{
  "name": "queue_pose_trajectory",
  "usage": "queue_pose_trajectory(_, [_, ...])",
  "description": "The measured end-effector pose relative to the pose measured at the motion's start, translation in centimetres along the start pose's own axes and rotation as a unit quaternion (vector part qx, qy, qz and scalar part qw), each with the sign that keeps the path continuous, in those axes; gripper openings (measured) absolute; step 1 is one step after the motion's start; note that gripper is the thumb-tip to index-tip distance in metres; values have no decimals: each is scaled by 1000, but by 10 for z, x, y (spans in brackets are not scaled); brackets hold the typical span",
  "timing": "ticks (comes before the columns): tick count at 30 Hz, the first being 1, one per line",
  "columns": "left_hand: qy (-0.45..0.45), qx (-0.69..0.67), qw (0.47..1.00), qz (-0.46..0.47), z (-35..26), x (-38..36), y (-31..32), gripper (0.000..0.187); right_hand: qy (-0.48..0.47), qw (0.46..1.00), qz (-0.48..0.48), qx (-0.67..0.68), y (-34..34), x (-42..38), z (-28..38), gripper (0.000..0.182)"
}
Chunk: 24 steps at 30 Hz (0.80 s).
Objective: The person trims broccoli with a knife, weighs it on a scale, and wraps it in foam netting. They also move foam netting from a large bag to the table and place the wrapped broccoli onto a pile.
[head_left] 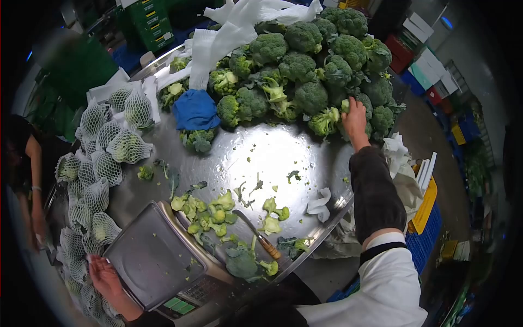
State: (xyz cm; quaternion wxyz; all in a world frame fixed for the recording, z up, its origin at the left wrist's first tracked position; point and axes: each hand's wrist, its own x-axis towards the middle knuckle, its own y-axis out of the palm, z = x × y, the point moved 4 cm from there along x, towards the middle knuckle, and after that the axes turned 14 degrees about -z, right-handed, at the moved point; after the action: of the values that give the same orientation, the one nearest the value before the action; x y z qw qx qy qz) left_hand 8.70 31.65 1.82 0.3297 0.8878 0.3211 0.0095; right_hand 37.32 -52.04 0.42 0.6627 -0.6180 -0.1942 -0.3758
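My right hand (pixel 357 121) reaches to the right end of a large heap of broccoli (pixel 310 97). Its fingers are closed around the pale stem of a broccoli head (pixel 345 107), partly hidden by the hand. My left hand (pixel 110 284) is open and holds nothing, beside the left edge of a scale with a flat metal pan (pixel 158 255). Close to that hand lie several broccoli heads in white foam nets (pixel 105 229). A curved knife with a wooden handle (pixel 269 247) rests on the metal table among cut stems (pixel 211 215).
A blue cloth (pixel 196 110) lies against the heap's left side, near loose white foam nets (pixel 226 38). Small trimmings dot the metal table (pixel 245 180). Green crates (pixel 147 24) stand behind. Blue and yellow crates (pixel 425 218) are at right. Another person's arm (pixel 36 191) shows at far left.
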Motion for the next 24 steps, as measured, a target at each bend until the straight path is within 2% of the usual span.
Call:
queue_pose_trajectory(3, [-6,59,998,-28,40,-35,44,38,-23,999,18,31,-35,-13,8,54])
queue_pose_trajectory(4, [0,77,994,-82,55,-49,71,38,4,996,10,83,-43,-19,4,49])
queue_pose_trajectory(8, [-54,215,972,73,122,-99,176,43,12,994,-24,110,-99,-46,15,44])
queue_pose_trajectory(9, [-81,241,960,115,141,-114,200,45,75,978,14,195,-120,-52,27,42])
queue_pose_trajectory(10, [-107,266,945,158,161,-127,221,48,137,950,52,277,-140,-59,40,41])
queue_pose_trajectory(13, [-157,263,918,251,210,-165,261,66,179,842,168,481,-172,-93,92,40])
queue_pose_trajectory(14, [-176,226,924,253,221,-172,266,75,189,784,219,550,-176,-109,115,42])
queue_pose_trajectory(15, [-180,234,924,241,225,-179,271,75,200,718,267,610,-181,-126,139,44])
queue_pose_trajectory(17, [-119,159,949,245,221,-185,280,77,198,594,378,681,-189,-160,193,49])
queue_pose_trajectory(19, [-38,231,954,189,198,-175,261,76,149,561,444,683,-207,-171,234,54])
queue_pose_trajectory(20, [-24,275,948,158,182,-169,248,71,147,523,459,703,-209,-172,241,59])
queue_pose_trajectory(21, [33,299,946,122,165,-162,232,70,117,556,431,701,-196,-178,237,61])
queue_pose_trajectory(23, [157,362,917,60,131,-151,201,70,145,708,407,559,-171,-188,209,49])
queue_pose_trajectory(24, [222,400,889,29,113,-146,185,69,107,784,401,461,-160,-198,193,41])
